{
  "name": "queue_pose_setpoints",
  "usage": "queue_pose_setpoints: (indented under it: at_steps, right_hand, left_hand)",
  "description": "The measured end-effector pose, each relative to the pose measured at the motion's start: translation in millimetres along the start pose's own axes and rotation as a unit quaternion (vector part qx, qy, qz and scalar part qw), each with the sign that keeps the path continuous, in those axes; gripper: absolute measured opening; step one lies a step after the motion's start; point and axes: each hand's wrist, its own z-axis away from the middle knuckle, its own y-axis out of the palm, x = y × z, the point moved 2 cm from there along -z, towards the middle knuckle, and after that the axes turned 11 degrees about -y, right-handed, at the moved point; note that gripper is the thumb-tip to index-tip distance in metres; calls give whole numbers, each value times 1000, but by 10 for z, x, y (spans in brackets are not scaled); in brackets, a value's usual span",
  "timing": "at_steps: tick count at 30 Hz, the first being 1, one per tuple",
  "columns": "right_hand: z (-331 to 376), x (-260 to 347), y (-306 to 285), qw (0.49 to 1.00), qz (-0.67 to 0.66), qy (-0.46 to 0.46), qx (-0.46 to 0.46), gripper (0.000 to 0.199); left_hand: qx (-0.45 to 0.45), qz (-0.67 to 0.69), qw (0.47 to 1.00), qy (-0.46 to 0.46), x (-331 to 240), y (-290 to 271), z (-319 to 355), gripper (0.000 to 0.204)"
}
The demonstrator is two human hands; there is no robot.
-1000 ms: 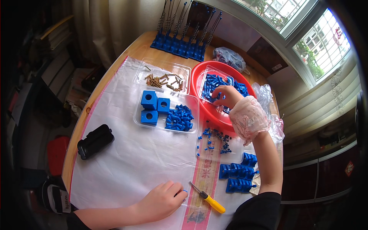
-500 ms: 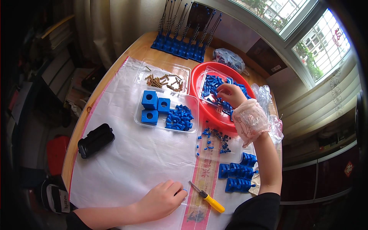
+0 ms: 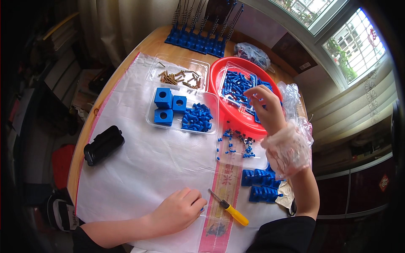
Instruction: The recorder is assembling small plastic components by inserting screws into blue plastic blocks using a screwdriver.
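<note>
1. At the near edge of the worktop, the left hand (image 3: 177, 210) lies palm down on the white sheet (image 3: 143, 168), its grip curled loosely together, holding nothing that I can make out.
2. Just right of its fingertips lies one yellow-handled screwdriver (image 3: 230, 208).
3. Toward the near right corner sit two blue ribbed blocks (image 3: 260, 185).
4. Near the left edge lies one black case (image 3: 103, 144).
5. Mid-worktop, a clear tray (image 3: 182, 110) holds three blue cubes (image 3: 168, 105) and a heap of small blue caps (image 3: 196, 118).
6. The right hand (image 3: 265, 107), wrist wrapped in clear plastic, hangs raised over the red bowl (image 3: 236, 107), fingers bent down, grip pinched together above the blue pieces (image 3: 236, 86); whether it grasps one, I cannot tell.
7. Farther off, one tray holds brass screws (image 3: 179, 77).
</note>
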Motion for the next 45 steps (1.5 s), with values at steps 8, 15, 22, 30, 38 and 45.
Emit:
queue_pose_setpoints:
  at_steps: [8, 15, 22, 30, 38, 45]
  right_hand:
    - [791, 1731, -177, 958, 35, -94, 267, 16]
    - [1540, 1871, -3, 955, 44, -39, 290, 30]
    - [1768, 1781, 245, 968, 82, -34, 233, 30]
    - [1867, 1752, 325, 971, 58, -33, 231, 30]
    - [2036, 1711, 296, 975, 41, -46, 214, 32]
    - [2128, 1677, 373, 978, 5, -87, 188, 32]
  left_hand:
    - [-40, 24, 998, -40, 70, -82, 10, 26]
    - [-40, 57, 996, -59, 79, -29, -23, 33]
    - [-43, 67, 994, -76, 80, 12, -11, 39]
    - [-71, 46, 993, -87, 42, 65, -17, 36]
    - [-84, -28, 994, -67, -26, 99, -11, 40]
    - [-100, -62, 990, -82, 19, 130, 23, 46]
